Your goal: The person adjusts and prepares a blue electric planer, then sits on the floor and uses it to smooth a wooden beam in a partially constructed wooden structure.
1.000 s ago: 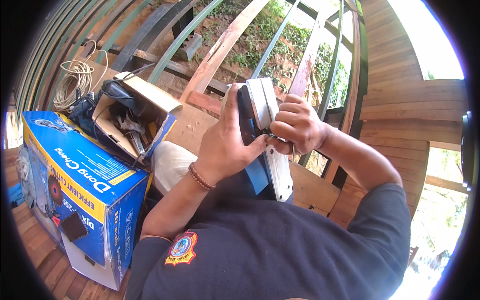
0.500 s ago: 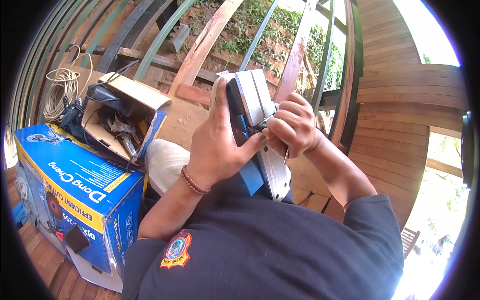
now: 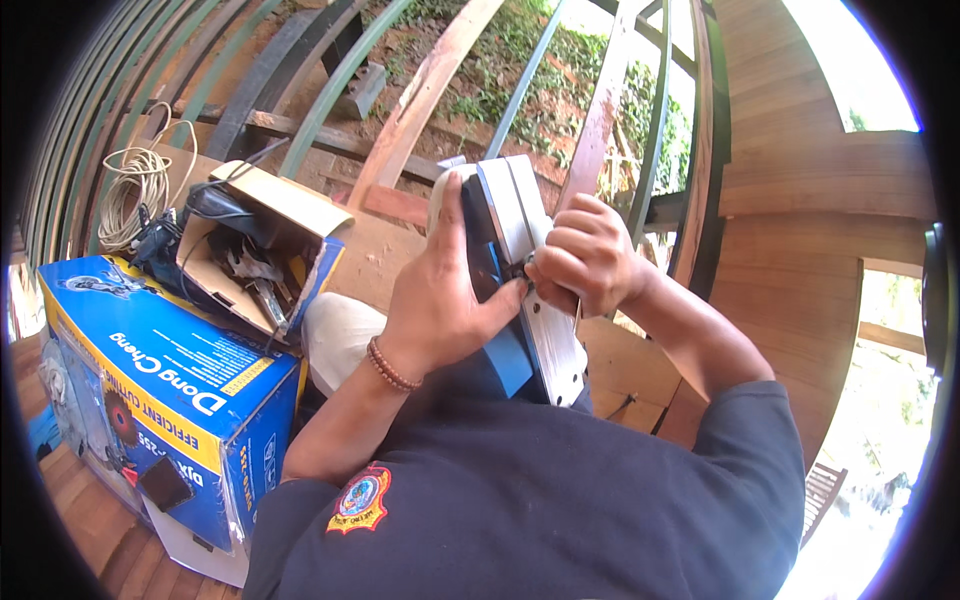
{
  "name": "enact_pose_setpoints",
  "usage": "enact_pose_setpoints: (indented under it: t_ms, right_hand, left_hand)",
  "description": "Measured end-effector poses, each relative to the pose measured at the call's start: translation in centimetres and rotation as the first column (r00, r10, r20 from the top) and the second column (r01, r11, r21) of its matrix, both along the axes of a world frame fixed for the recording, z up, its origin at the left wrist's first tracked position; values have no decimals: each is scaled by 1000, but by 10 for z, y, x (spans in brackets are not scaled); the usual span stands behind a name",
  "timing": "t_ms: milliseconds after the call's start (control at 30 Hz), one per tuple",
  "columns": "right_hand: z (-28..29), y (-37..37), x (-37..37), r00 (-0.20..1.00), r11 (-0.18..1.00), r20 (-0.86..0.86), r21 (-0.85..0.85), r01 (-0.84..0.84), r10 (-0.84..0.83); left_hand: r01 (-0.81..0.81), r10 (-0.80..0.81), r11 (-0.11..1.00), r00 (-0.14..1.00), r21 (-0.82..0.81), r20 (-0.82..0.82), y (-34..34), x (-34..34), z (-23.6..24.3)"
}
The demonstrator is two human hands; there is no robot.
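My left hand (image 3: pixel 435 310) is wrapped along the left side of a blue power tool (image 3: pixel 505 370) with a flat silver metal sole (image 3: pixel 512 205), probably a planer, held bottom up over my lap. Its thumb presses near a dark fitting at the middle of the sole. My right hand (image 3: pixel 588 262) is closed at the right side of that fitting, fingers curled round a thin metal piece (image 3: pixel 576 322), partly hidden, whose end shows below them.
At left stand a large blue and yellow printed box (image 3: pixel 160 335) and an open cardboard box (image 3: pixel 290 200) of dark tools. A coiled cream cable (image 3: pixel 140 190) lies behind. Ahead are open beams (image 3: pixel 415 90) above soil and plants; curved wooden boards (image 3: pixel 785 260) run along the right.
The view has shifted slightly back and forth. The tool has tilted a little, its top leaning further left than a second ago; both hands stay on it, the right one turned slightly more upright.
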State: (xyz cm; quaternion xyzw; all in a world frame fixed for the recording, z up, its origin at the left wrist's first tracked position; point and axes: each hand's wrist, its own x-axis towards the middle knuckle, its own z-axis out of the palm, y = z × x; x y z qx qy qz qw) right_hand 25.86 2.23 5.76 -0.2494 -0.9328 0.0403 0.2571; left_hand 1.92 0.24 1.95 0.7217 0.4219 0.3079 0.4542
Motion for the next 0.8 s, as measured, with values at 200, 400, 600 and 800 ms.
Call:
enact_pose_setpoints:
  t_ms: [200, 400, 600, 800]
  right_hand:
    - [26, 7, 2, 957, 973, 183, -93, -212, 226]
    - [48, -5, 2, 943, 993, 309, -52, -110, 121]
    - [47, -11, -5, 967, 988, 220, -113, -106, 129]
    - [42, -10, -5, 969, 987, 193, -74, -145, 157]
  left_hand:
    - [32, -28, 995, 999, -96, 38, 3, -11, 6]
    - [-20, 21, 993, 1000, -114, 6, 0, -12, 7]
    - [-9, 5, 993, 1000, -121, -30, 0, -10, 10]
    - [-8, 8, 996, 1000, -87, -5, -2, -10, 10]
